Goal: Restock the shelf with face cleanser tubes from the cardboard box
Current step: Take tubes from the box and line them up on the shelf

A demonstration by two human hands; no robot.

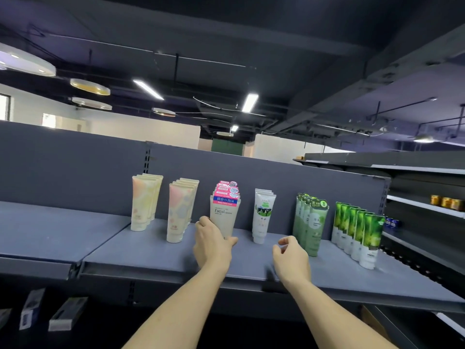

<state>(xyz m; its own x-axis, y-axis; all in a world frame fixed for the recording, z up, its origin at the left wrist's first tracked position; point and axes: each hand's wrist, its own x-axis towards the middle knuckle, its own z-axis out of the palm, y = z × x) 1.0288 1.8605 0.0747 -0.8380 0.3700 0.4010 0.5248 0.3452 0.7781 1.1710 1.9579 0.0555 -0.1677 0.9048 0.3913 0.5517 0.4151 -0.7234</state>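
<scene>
Beige tube (224, 217) (cap down) gripped by left hand (212, 244); right hand (292, 258) loosely curled, empty.

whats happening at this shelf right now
A person is stocking a grey metal shelf with face cleanser tubes. Their left hand grips the base of a beige tube with a pink header marked Facial, standing at the front of its row. The right hand hovers empty, fingers loosely curled, between a white tube row and pale green tubes. No cardboard box is in view.
</scene>
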